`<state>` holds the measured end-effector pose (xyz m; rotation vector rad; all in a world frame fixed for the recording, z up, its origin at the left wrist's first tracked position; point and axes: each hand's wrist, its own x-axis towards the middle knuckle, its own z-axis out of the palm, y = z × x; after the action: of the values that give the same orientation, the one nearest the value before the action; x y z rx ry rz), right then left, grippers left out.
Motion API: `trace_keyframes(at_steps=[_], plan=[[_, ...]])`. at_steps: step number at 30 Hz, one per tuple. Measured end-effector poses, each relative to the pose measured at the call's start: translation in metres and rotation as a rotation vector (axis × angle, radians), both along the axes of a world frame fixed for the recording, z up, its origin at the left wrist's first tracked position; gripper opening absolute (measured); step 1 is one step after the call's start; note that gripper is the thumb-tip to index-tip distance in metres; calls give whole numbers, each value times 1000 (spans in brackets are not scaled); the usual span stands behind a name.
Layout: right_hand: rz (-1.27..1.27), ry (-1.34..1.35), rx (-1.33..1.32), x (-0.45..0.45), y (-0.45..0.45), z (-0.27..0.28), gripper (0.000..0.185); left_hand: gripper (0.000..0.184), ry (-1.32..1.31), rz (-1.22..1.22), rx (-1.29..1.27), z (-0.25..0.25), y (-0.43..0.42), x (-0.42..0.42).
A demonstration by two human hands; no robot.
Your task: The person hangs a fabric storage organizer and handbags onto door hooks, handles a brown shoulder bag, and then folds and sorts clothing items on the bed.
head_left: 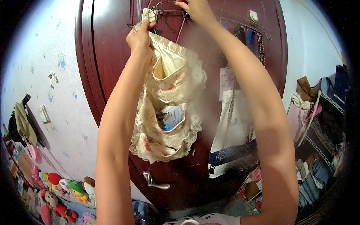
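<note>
Pinching the soft-looking lacy bag (168, 95) by its top corner, a good hold, the left hand (139, 39) is near the frame's top; what the right hand (198, 13) grips, I can't tell.

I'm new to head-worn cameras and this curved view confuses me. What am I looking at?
No machine here, just a person's two bare hands, seen by one camera worn on their head. The left hand grips the upper corner of a lace-trimmed cream pocket organizer. The right hand is raised beside a metal bracket; its exact grip is unclear. Rather than a tabletop, the surface behind is an upright dark red door, where a white-and-navy bag also hangs.
</note>
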<state>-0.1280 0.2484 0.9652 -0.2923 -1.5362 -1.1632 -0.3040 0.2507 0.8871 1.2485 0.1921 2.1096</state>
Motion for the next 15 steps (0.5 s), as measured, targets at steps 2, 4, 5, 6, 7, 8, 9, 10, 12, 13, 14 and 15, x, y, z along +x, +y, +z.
trace_keyframes(at_steps=[2,4,5,6,7,8,9,10,12,13,14,15], plan=[[5,39,9,-2,4,3,13,18,-24,-100,16,-3,0,-2],[-4,53,-5,-3,7,5,13,20,-18,-97,7,-6,3,-5],[-16,67,-21,-3,8,6,13,20,27,-116,31,-9,4,-7],[-15,65,-21,-3,10,7,13,21,71,-136,53,-11,4,-9],[-23,70,-25,-3,11,7,13,20,79,-132,43,-11,4,-10],[-32,75,-31,-2,12,7,14,20,78,-131,41,-11,4,-10],[-32,74,-33,-2,13,7,14,20,101,-119,59,-10,6,-12],[-35,79,-37,-2,13,7,14,20,123,-109,78,-10,7,-13],[-43,83,-43,-3,14,7,15,20,172,29,72,-13,3,-22],[-43,67,-37,-3,16,8,15,21,188,137,63,-14,-5,-26],[-42,52,-29,-3,17,8,15,23,160,97,92,-15,-6,-30],[-44,54,-30,-2,16,7,15,24,182,153,115,-14,-10,-31]])
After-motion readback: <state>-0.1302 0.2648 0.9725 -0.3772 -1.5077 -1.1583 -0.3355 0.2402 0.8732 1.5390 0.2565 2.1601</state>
